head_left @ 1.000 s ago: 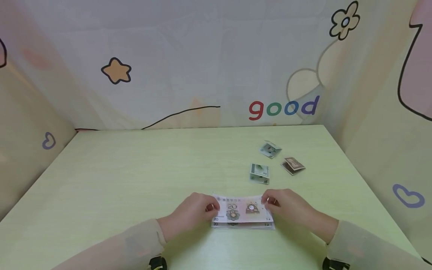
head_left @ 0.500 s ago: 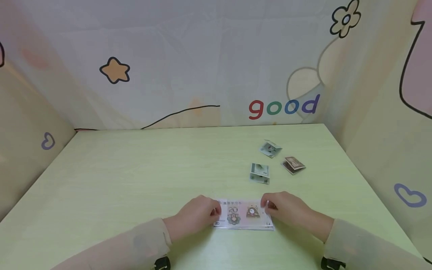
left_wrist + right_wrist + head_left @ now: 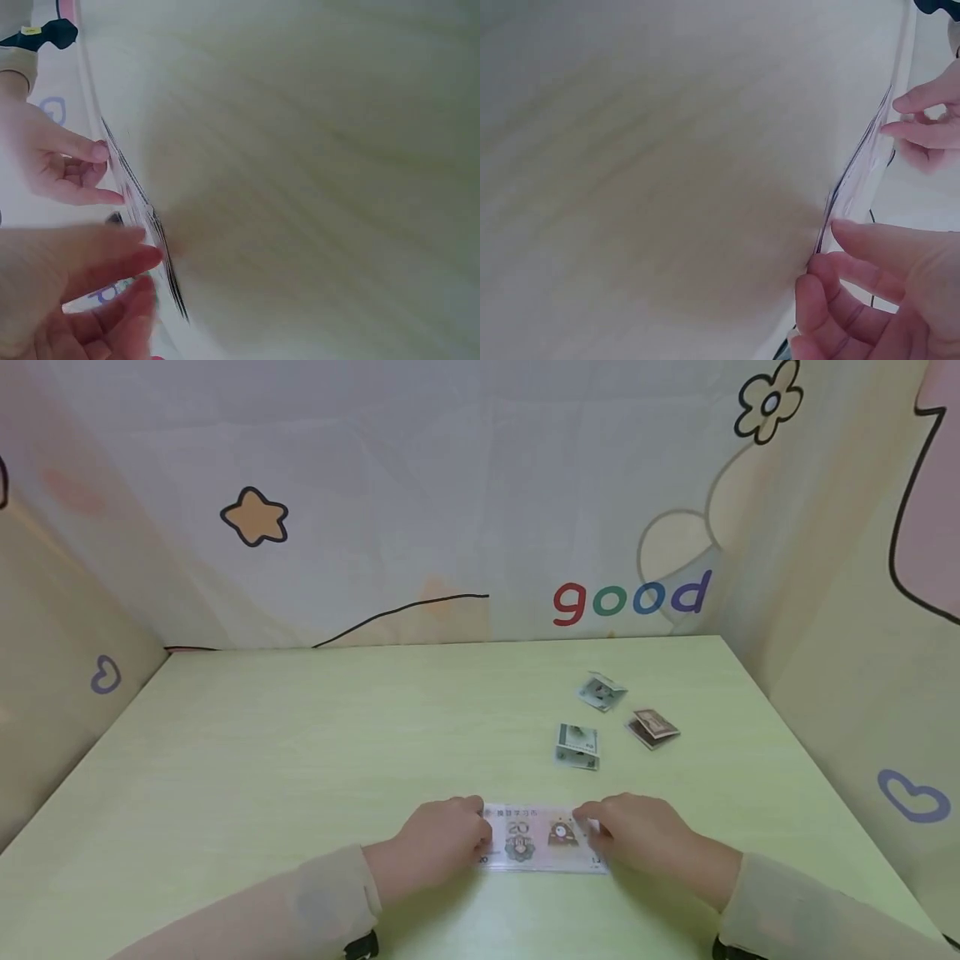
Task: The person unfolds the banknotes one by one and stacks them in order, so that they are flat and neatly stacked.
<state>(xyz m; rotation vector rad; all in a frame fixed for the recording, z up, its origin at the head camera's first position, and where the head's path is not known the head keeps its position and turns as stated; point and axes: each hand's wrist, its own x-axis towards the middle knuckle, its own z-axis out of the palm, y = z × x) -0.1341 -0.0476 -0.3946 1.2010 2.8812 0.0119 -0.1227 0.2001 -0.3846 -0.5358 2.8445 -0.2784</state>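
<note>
A stack of pinkish-white play banknotes [image 3: 536, 839], the top one printed with 20 and a cartoon figure, lies near the front of the table with its edges nearly even. My left hand [image 3: 437, 837] holds the stack's left end, fingers curled at its side. At the right end my right hand [image 3: 651, 833] holds the stack, its index finger reaching along the far corner. In the right wrist view, the thumb and fingertips [image 3: 840, 229] meet the stack's end. The left wrist view shows several thin layers along the stack's edge [image 3: 169, 262], with the left hand blurred beside it.
Beyond the stack, to the right, are two folded greenish notes [image 3: 577, 747] [image 3: 602, 692] and a folded brown note [image 3: 652, 728]. The pale green table [image 3: 300, 735] is bounded at the back and sides by printed cloth walls [image 3: 420, 510].
The top banknote, earlier held with its near edge apart from those below, has come down flush onto the stack. Both hands have lowered slightly with it; the folded notes stay put.
</note>
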